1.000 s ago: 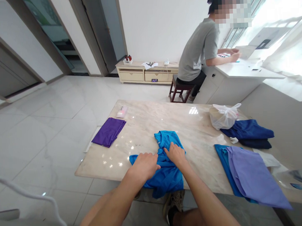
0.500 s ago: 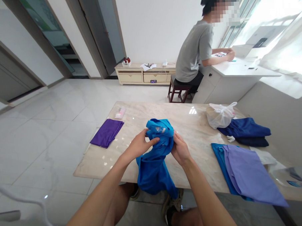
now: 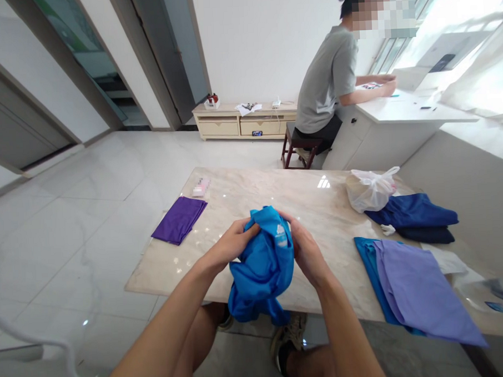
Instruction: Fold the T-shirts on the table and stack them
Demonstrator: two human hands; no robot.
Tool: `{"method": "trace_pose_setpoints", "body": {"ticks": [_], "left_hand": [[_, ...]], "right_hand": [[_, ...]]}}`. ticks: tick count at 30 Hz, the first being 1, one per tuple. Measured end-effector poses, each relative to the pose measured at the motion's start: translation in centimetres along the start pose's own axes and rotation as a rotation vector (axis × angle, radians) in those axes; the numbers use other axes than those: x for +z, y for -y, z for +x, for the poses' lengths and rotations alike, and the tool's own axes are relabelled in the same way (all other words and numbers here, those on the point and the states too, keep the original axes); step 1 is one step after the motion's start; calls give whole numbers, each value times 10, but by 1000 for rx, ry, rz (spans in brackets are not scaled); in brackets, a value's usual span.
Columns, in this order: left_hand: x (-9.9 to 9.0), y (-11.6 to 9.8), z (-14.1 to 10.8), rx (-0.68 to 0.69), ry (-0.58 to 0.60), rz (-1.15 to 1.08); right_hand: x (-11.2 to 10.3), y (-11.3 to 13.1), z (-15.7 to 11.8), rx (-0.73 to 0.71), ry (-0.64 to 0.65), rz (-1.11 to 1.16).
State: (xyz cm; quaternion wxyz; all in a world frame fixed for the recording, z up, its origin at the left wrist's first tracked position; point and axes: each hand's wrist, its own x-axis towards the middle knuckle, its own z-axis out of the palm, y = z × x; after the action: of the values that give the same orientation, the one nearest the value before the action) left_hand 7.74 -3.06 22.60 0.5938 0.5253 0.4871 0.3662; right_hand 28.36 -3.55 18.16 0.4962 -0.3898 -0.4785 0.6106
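A bright blue shirt (image 3: 261,266), with a small white print near its opening, is bunched up over the front edge of the marble-look table (image 3: 293,192). My left hand (image 3: 238,239) grips its left upper side, the thumb lying over the cloth. On the other side, my right hand (image 3: 303,244) holds the fabric, its fingers partly hidden behind the bundle. The loose lower part of the shirt hangs past the table edge above my knees. To the left lies a folded purple cloth (image 3: 180,220), apart from both hands.
At the right lie a lilac cloth (image 3: 426,292) over a blue one, dark blue folded clothes (image 3: 423,217) and a tied white plastic bag (image 3: 370,190). Beyond the table, a person in a grey shirt (image 3: 328,82) sits on a stool (image 3: 291,148) at a white desk (image 3: 415,112).
The shirt's upper part has been turned so its white print faces right and the opening is bunched. More of its hanging part is gathered up. Both hands keep hold of it.
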Motion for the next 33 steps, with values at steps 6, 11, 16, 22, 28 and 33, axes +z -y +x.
{"method": "trace_pose_setpoints", "body": {"ticks": [6,11,16,22,28,33], "left_hand": [[8,-7,-10,-14,220,62],[-1,0,-5,93,10,430],[-8,-6,-7,183,-259,829],[-22,-13,-11,124,-432,1023],[-2,7,-5,82,-261,909],[53,37,-6,73,71,915]], "right_hand": [[-7,11,-4,-152,128,-337],[-7,3,1,-160,-106,-319],[-15,-1,6,-187,-418,-294],[-31,-6,14,-295,-774,-228],[-36,-11,18,-229,-708,-17],[-28,-6,18,-175,-591,149]]}}
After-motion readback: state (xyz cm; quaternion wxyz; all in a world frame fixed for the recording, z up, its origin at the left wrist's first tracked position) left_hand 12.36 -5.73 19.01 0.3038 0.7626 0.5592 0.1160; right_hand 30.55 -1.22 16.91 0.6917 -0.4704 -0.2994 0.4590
